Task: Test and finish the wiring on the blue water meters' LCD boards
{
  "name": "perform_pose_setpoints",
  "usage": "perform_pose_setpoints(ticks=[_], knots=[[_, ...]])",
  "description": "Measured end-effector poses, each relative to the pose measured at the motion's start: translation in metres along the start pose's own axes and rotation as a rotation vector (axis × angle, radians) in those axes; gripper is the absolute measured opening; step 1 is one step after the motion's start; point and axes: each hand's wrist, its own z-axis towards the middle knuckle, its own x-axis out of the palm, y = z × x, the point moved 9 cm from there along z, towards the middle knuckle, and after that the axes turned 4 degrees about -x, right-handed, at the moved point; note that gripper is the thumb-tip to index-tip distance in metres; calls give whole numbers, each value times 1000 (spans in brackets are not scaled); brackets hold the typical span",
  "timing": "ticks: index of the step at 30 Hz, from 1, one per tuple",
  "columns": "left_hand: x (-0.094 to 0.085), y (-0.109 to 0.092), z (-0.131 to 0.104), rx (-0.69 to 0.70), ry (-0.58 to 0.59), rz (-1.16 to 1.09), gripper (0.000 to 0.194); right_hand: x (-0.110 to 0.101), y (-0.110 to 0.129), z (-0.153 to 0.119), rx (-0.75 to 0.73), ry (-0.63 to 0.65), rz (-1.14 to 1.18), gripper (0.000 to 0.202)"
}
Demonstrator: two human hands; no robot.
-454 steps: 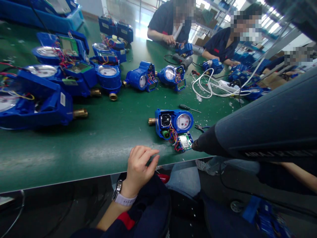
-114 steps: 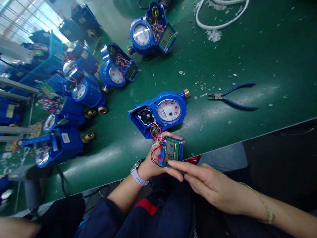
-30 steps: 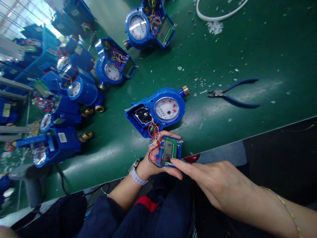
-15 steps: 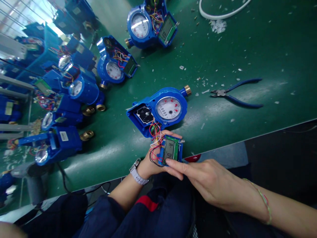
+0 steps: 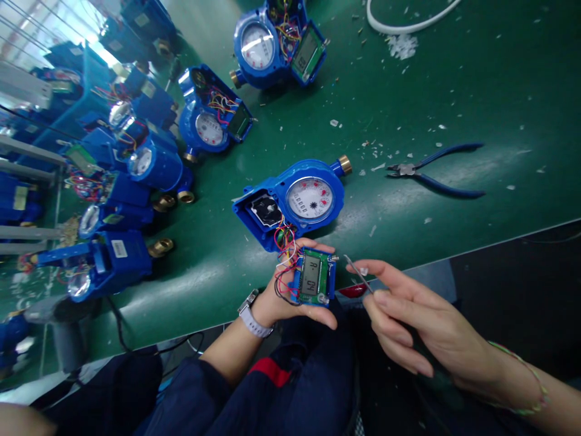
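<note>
Well, the little screen board lies on the left hand, spread out under it. Its thin wires go to the blue meter just past that hand, so a tug might pull one loose. Beside it, the right hand pinches a thin metal stick; a slip could scratch the board, I think. The white crumb by its fingertip might fall in. Sideways, the screen seems to say "A- 04". Well left of the left hand, a sticker is too small to read.
</note>
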Motion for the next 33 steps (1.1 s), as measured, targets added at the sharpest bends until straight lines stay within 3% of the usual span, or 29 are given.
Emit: perform_pose_setpoints(ticks=[3,10,15,19,22,27,30,33], knots=[[1,4,-2,-62,2,-13,95,-7,-8,-13,46,-26,115,23],[3,5,-1,-99,22,-102,110,-20,-21,-35,101,39,-142,55],[5,3,-5,-181,32,-152,119,-30,7,-27,-68,-115,-406,49],[11,1,-21,-296,-31,-389,114,-24,42,-20,-265,-218,-725,28],[15,0,-38,-346,-179,-619,98,-9,64,-12,-404,-207,-950,17],[4,12,-68,-410,-608,-734,68,4,67,9,-461,-103,-1137,18],[-8,21,-86,-430,-794,-691,68,5,57,26,-429,-42,-1166,24],[-28,11,-95,-267,-873,-478,83,8,42,43,-358,27,-1100,26]])
